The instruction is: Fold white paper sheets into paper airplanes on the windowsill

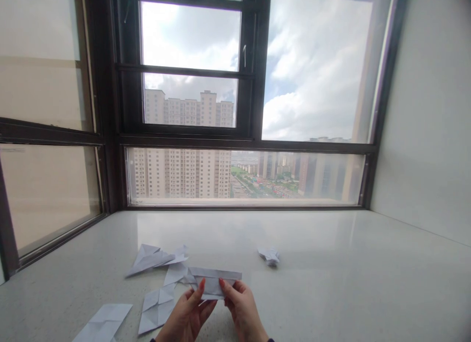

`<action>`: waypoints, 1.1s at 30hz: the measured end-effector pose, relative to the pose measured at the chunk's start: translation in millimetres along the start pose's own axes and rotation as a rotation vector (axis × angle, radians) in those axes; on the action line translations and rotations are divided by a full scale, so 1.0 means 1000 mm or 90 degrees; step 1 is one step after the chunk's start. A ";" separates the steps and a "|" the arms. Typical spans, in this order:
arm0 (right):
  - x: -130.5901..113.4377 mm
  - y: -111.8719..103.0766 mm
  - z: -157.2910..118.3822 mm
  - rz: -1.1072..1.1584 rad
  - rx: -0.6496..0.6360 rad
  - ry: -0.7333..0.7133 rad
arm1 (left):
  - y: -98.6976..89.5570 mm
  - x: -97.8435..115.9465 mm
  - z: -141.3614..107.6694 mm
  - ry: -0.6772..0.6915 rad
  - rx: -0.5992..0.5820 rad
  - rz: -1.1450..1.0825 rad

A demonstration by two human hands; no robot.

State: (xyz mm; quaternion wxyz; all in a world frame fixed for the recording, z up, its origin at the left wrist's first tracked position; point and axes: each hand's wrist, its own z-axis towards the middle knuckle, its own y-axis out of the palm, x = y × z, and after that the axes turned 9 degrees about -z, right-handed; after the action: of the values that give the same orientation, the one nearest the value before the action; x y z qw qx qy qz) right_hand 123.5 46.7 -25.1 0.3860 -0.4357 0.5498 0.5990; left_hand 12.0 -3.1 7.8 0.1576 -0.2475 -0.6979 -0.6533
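Paper folding, part-way through: several folded white pieces already lie on the pale stone sill (pixel 331 263), and one more is in hand and not yet finished, as far as can be judged. Item in hand: a folded paper strip (pixel 213 282), white, long and narrow, a creased flap along its far edge, held low and near the middle of the scene, just above the sill. Left hand (pixel 187 315) pinches its near left part between thumb and fingers; right hand (pixel 243 307) pinches the near right part likewise; both are closed on the paper. Finished or set-aside pieces: a pointed dart-shaped fold (pixel 149 259) far left of the hands, a creased multi-flap piece (pixel 158 310) just left of the left hand, a flat creased sheet (pixel 105 322) at the near left, and a small crumpled fold (pixel 269 256) apart to the far right. Beyond: a dark-framed window (pixel 253 87).
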 end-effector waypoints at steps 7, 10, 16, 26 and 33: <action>0.005 -0.004 0.002 -0.056 -0.009 -0.028 | -0.007 0.003 0.001 -0.006 -0.026 0.056; 0.004 -0.005 0.002 -0.089 -0.011 -0.044 | -0.004 0.006 -0.002 -0.005 -0.084 0.111; -0.003 -0.004 -0.003 -0.141 -0.010 -0.065 | -0.002 0.006 -0.005 0.019 -0.129 0.156; -0.006 -0.001 -0.005 -0.186 -0.027 -0.101 | -0.018 0.001 0.007 -0.008 -0.001 0.040; -0.001 0.001 -0.006 -0.119 0.038 -0.126 | -0.018 0.001 0.008 0.008 -0.007 0.049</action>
State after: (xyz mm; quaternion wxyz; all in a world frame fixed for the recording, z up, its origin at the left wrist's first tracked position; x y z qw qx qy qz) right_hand 123.8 40.5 -24.3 0.5055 -0.4121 0.4836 0.5837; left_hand 1.9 4.7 -6.9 0.1855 -0.2707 -0.6833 -0.6522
